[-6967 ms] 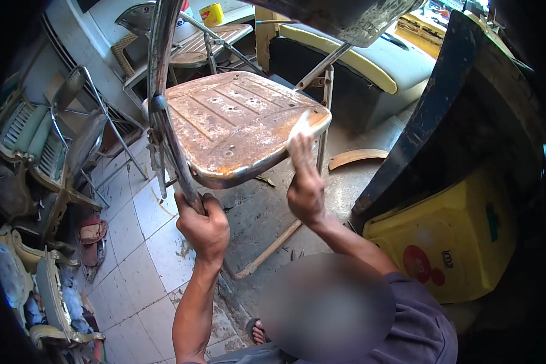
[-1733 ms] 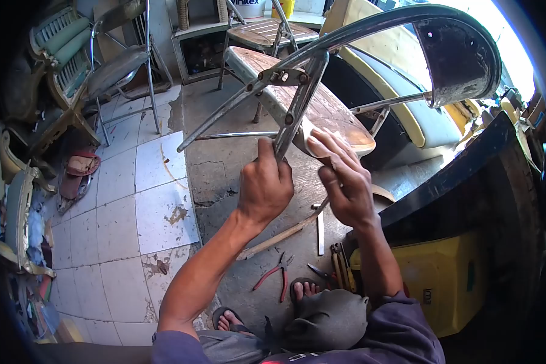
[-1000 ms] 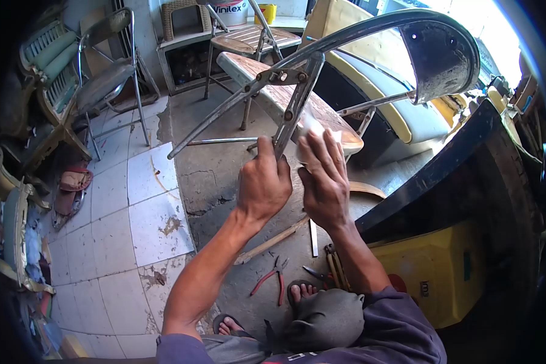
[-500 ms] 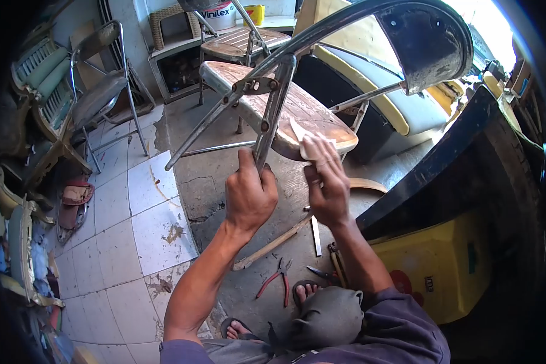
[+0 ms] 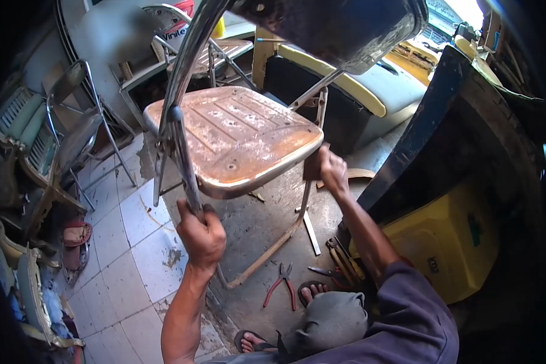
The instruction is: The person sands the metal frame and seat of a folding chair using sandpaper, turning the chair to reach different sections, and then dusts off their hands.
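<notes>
A folding metal chair with a rusty, worn seat (image 5: pixel 236 133) stands before me, its curved backrest (image 5: pixel 346 30) at the top of the view. My left hand (image 5: pixel 201 235) is closed round the chair's left metal tube, below the seat's level. Just off the seat's front right corner, my right hand (image 5: pixel 335 170) grips a brown sheet (image 5: pixel 313 165) that looks like sandpaper. The sheet is close to the chair's right leg; whether it touches the leg cannot be made out.
Pliers with red handles (image 5: pixel 280 288), another tool (image 5: pixel 344 259) and a thin white strip (image 5: pixel 311 233) lie on the floor near my feet. A yellow container (image 5: pixel 449 242) and a dark curved panel (image 5: pixel 424 121) are at right. Another folding chair (image 5: pixel 79 133) stands at left.
The chair has turned so its seat top faces me more. My right hand has left the seat surface for its right corner; the brown side of the sheet now shows. My left hand has moved left.
</notes>
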Demonstrator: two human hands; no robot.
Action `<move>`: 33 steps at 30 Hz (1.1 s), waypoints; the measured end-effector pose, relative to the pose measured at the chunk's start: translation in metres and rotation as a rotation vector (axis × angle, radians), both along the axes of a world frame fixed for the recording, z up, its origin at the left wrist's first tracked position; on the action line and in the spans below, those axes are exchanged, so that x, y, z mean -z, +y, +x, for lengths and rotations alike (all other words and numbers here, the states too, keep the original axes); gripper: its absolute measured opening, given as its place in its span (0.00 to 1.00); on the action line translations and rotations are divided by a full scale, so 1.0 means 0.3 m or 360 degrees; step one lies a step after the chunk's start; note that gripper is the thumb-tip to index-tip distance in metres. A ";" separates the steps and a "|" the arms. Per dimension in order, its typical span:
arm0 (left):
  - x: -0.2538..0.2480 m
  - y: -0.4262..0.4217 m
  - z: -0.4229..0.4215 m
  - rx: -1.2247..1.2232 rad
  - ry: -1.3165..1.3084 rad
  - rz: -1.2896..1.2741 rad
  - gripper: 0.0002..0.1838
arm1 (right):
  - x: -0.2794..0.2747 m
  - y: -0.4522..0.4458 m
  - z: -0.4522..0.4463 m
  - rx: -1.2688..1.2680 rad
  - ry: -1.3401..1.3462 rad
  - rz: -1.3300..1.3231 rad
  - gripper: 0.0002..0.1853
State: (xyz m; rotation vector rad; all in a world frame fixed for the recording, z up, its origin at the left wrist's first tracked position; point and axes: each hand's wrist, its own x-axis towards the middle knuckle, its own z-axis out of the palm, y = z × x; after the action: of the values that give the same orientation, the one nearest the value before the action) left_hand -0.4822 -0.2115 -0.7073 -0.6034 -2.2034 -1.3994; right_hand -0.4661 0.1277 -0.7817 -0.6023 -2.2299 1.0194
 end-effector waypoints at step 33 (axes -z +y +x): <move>0.263 -0.204 -0.105 -0.0259 -0.0314 0.0428 0.17 | -0.156 -0.002 -0.046 -0.0621 -0.0517 0.0878 0.16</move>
State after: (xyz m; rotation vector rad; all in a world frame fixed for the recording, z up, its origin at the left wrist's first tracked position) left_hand -0.5136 -0.2728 -0.7863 -0.1940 -2.1022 -1.6889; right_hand -0.4799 0.1271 -0.7348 -0.0880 -2.8309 0.4434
